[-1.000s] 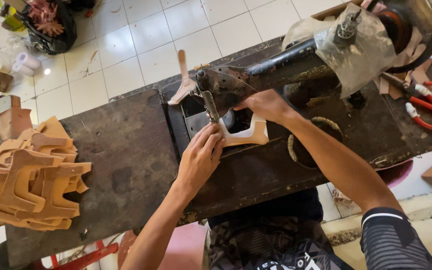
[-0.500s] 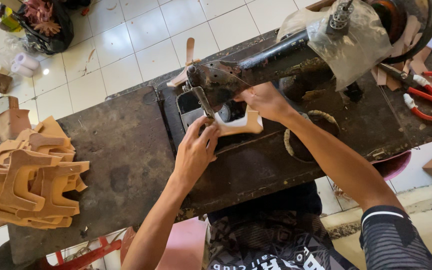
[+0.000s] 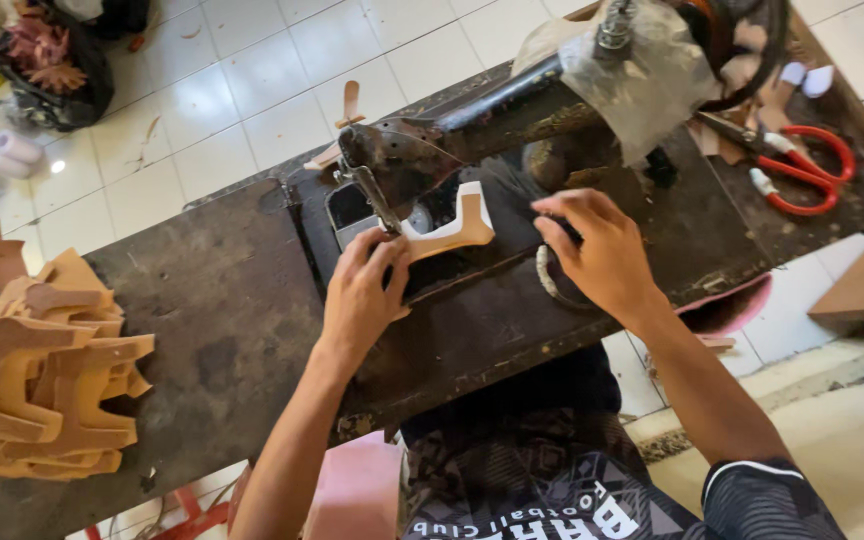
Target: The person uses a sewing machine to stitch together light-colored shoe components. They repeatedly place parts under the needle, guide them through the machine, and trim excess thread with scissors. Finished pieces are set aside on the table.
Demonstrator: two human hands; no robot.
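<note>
1. The dark work table (image 3: 202, 330) spans the view in front of me.
2. An old black sewing machine (image 3: 492, 120) stands on it.
3. A stack of tan cut pieces (image 3: 37, 380) lies at the table's left end.
4. My right hand (image 3: 602, 250) hovers open, fingers spread, beside the machine bed.
5. My left hand (image 3: 362, 295) pinches the tan-and-white cut piece (image 3: 452, 228) lying under the needle.
6. Red-handled scissors (image 3: 802, 170) lie far right.

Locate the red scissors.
Head view, upper right: the red scissors lie on the dark table, right of the sewing machine, beyond the right hand.
</note>
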